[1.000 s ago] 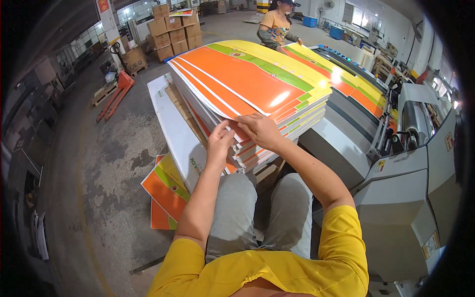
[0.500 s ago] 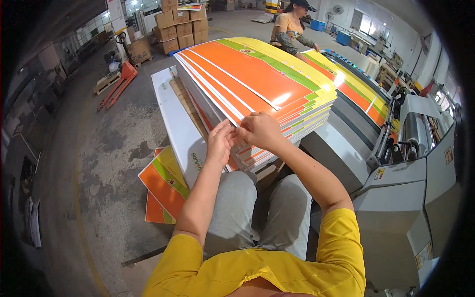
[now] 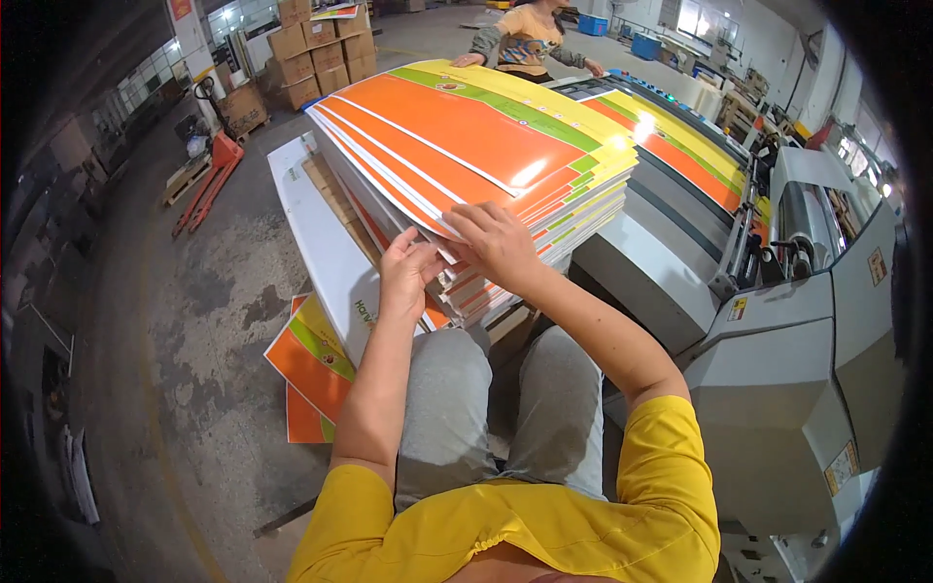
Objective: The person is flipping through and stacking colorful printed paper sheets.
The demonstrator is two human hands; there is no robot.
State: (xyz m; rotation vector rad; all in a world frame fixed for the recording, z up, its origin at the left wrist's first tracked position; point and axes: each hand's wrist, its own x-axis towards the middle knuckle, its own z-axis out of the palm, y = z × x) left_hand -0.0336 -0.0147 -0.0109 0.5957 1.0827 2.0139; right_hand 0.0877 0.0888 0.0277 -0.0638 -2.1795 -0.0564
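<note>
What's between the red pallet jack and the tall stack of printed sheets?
In the head view, stained floor, then a white board and brown strip beside the stack.

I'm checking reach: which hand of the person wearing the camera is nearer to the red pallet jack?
Left. The left hand, beside the near corner of the stack, is to the right of the pallet jack; the right hand, over that corner, is farther right.
</note>
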